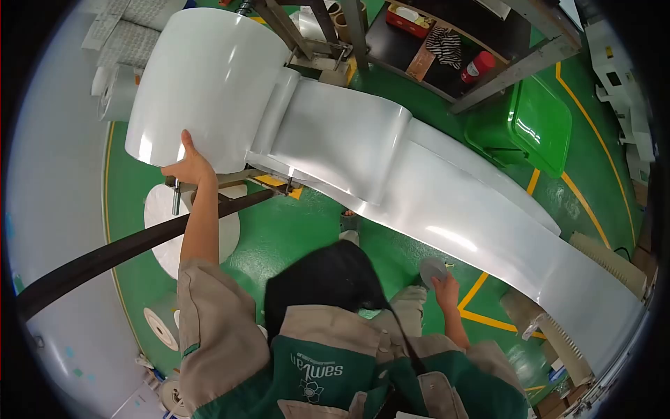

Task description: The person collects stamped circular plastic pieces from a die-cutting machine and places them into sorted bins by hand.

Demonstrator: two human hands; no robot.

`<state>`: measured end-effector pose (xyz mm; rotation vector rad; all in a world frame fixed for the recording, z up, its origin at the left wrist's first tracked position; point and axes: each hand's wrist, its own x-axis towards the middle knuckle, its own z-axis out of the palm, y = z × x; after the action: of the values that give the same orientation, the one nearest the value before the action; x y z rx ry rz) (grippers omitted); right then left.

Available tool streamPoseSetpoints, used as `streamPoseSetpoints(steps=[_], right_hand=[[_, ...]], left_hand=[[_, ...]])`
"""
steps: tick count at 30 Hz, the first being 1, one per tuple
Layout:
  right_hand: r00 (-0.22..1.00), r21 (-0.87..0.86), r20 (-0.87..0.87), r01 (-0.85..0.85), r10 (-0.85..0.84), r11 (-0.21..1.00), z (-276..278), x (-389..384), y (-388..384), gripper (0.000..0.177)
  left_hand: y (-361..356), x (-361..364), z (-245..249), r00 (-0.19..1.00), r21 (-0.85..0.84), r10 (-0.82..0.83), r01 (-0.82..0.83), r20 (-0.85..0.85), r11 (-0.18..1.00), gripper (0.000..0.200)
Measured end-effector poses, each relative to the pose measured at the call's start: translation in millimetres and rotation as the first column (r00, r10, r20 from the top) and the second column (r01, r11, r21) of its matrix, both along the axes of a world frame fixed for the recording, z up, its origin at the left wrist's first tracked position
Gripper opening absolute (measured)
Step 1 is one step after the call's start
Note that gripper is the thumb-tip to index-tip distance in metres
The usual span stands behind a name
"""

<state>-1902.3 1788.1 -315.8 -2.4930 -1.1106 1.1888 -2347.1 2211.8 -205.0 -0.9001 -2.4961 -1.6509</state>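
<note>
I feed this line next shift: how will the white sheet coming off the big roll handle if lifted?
The white sheet likely flops: it runs off the roll in sagging waves. Its glossy glare suggests slipperiness. The roll looks heavy, borne on a metal frame; the left hand only touches its edge.

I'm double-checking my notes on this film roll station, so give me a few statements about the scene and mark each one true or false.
1. The left hand rests on the big white roll. True.
2. The right hand holds a red can. False: it holds a small grey disc; the red can lies on the dark shelf.
3. The floor is green with yellow lines. True.
4. The bin is blue. False: it is green.
5. A white sheet runs from the roll toward the lower right. True.
</note>
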Motion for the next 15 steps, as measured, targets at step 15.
streamPoseSetpoints(steps=[15], right_hand=[[0.987,0.046,-0.044,0.156,-0.154,0.987,-28.2,26.7,-50.2,0.042]], left_hand=[[-14.3,-1.2,-36.6,0.988,-0.025,-0.065,0.062,-0.143,0.998,0.102]])
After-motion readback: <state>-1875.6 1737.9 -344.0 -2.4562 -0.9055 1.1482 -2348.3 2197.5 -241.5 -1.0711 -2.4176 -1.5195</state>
